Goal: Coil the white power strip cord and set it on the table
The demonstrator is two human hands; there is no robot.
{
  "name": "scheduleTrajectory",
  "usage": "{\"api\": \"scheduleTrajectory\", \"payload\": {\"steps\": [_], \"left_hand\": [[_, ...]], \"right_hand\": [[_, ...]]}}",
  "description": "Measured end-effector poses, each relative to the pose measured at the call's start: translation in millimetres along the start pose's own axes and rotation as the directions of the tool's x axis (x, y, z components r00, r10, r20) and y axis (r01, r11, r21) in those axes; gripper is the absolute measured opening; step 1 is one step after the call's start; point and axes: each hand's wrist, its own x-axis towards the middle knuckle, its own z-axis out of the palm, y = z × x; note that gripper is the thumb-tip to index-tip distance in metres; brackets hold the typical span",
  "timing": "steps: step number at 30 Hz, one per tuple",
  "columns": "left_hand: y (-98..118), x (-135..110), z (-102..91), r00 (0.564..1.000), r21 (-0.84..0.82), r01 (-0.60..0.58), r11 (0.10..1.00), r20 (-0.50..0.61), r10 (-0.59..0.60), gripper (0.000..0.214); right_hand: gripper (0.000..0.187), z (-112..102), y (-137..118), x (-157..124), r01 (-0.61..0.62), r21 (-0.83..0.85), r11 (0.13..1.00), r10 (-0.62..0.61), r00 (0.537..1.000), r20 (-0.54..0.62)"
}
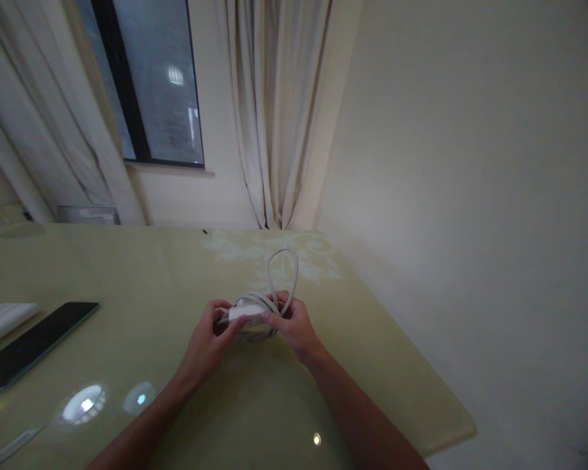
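A small white charger block (244, 314) with a white cable (283, 267) wound around it is held between both hands over a glossy yellow-green table (142, 274). My left hand (210, 336) pinches the block's left end with closed fingers. Gripping the coiled cable on the right is my right hand (294, 324), also closed. One loop of cable stands up above the hands.
A dark flat tablet (32, 343) lies at the left of the table, beside a white object (2, 320) at the edge. Curtains (279, 111) and a dark window (151, 78) stand behind. A plain wall (470, 196) runs along the table's right side.
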Motion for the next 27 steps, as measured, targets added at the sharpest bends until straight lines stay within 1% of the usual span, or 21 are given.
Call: {"api": "scheduleTrajectory", "payload": {"steps": [3,6,9,12,13,15,17,19,21,22,23,25,27], "left_hand": [[4,-2,2.8,0.999,0.062,-0.002,0.998,-0.034,0.004,0.054],[10,-5,4.6,0.998,0.138,0.009,0.990,-0.064,0.000,0.054],[11,-6,5.2,0.995,0.167,0.023,0.986,-0.098,-0.007,0.055],[6,-4,4.5,0.995,0.107,0.020,0.994,-0.101,-0.009,0.057],[4,-3,4.0,0.997,0.059,0.011,0.998,-0.075,-0.006,0.057],[2,0,2.6,1.000,-0.048,-0.015,0.999,0.013,0.016,0.053],[1,2,1.1,0.994,-0.122,-0.039,0.992,0.093,0.051,0.047],[2,3,0.0,0.990,-0.150,-0.054,0.987,0.118,0.072,0.044],[4,3,0.0,0.993,-0.155,-0.048,0.987,0.096,0.063,0.044],[4,2,0.4,0.997,-0.156,-0.033,0.987,0.069,0.044,0.045],[5,2,1.2,0.999,-0.156,-0.009,0.988,0.031,0.014,0.048],[4,1,2.9,0.995,-0.161,0.045,0.986,-0.082,-0.058,0.055],[3,1,3.7,0.981,-0.170,0.087,0.982,-0.159,-0.114,0.061]], "right_hand": [[0.031,6,-6,-5,0.114,-0.192,0.975,-0.121,0.992,-0.024],[0.030,18,-14,-15,0.199,-0.388,0.900,-0.217,0.976,-0.002],[0.025,32,-20,-26,0.247,-0.486,0.838,-0.270,0.963,0.024],[0.019,37,-21,-30,0.286,-0.504,0.815,-0.314,0.949,0.031],[0.018,35,-21,-30,0.297,-0.499,0.814,-0.325,0.945,0.033],[0.019,28,-18,-25,0.308,-0.481,0.821,-0.336,0.942,0.030],[0.019,20,-15,-20,0.298,-0.450,0.842,-0.329,0.944,0.010],[0.018,14,-15,-17,0.299,-0.422,0.856,-0.324,0.946,0.013],[0.018,14,-16,-18,0.329,-0.402,0.854,-0.329,0.942,0.071],[0.020,16,-17,-20,0.354,-0.392,0.849,-0.334,0.935,0.123],[0.022,19,-17,-22,0.378,-0.379,0.845,-0.332,0.925,0.184],[0.028,26,-18,-27,0.404,-0.345,0.847,-0.317,0.905,0.283],[0.030,30,-17,-28,0.404,-0.318,0.858,-0.309,0.899,0.309]]}}
